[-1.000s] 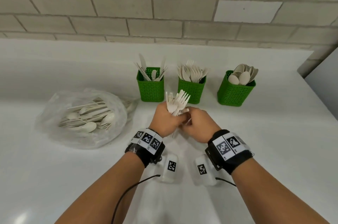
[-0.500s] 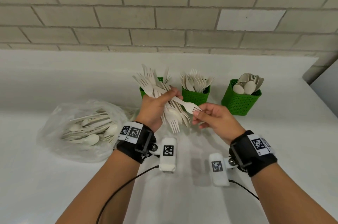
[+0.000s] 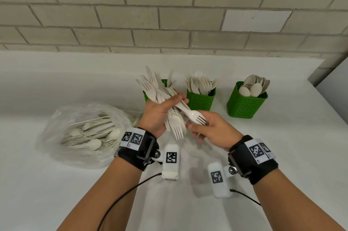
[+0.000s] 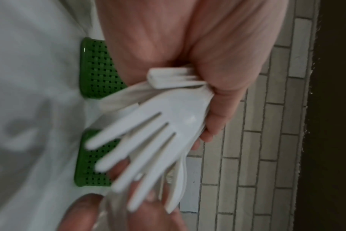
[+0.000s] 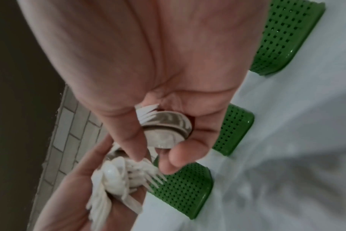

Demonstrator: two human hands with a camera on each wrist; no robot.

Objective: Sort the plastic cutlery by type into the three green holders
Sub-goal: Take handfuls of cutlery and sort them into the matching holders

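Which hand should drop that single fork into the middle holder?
Right. The right hand already pinches the single white plastic fork and lies nearer the middle green perforated holder; the left hand grips the fork bundle.

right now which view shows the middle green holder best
The head view: the middle green holder stands whole and sharp between its two neighbours, full of forks. The right wrist view shows only its blurred perforated side behind the right hand. The left wrist view shows blurred green holder walls, but I cannot tell which is which.
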